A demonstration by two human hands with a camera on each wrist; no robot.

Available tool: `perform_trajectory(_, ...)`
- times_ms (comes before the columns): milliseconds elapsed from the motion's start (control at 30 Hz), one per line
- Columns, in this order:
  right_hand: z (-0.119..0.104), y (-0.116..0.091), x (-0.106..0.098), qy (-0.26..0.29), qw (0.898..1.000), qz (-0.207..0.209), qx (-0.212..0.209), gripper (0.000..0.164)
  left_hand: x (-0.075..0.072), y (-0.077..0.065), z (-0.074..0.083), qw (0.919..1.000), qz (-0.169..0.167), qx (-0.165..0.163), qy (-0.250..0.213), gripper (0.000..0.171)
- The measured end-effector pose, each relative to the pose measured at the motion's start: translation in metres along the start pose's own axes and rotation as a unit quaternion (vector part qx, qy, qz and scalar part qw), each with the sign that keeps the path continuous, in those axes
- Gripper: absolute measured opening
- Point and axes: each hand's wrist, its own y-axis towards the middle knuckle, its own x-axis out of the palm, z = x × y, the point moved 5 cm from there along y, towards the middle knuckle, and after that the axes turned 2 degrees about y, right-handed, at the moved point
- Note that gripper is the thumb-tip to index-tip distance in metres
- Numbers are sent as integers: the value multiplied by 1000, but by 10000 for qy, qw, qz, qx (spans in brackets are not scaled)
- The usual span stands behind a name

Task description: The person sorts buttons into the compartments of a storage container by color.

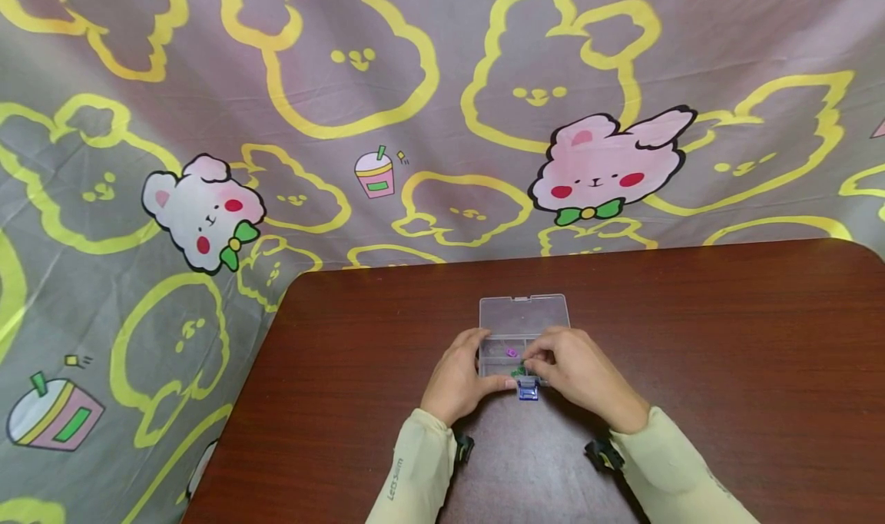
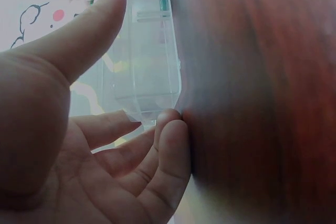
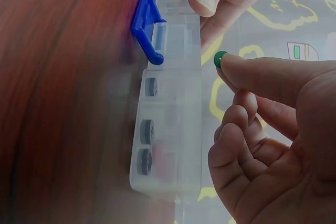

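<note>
A clear plastic compartment box (image 1: 492, 366) lies on the table with its lid (image 1: 524, 315) raised at the back and its blue latch (image 1: 528, 391) hanging open in front. My left hand (image 1: 456, 378) holds the box at its left end, thumb along the front and fingers at the far side. Over the right half, my right hand (image 1: 577, 366) pinches a small green button (image 3: 219, 59) between thumb and index finger. Inside the box are a purple button (image 1: 512, 353) and green pieces (image 1: 518, 371). The right wrist view shows dark grey discs (image 3: 147, 131) through the wall.
The box stands on a dark reddish-brown wooden table (image 1: 346, 370). Behind and left of it hangs a patterned cloth (image 1: 442, 109) with cartoon rabbits. A black strap (image 1: 604, 455) sits at the right wrist, another (image 1: 464, 448) at the left.
</note>
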Motion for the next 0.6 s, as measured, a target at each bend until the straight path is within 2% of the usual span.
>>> perform_trajectory(200,0,2,4,60,10000,-41,15,7,1,0,0,10000,-22,-18,-50,87)
perform_trajectory(600,-3,6,10,43,9999,17,-159,5,1,0,0,10000,-9,16,-43,87)
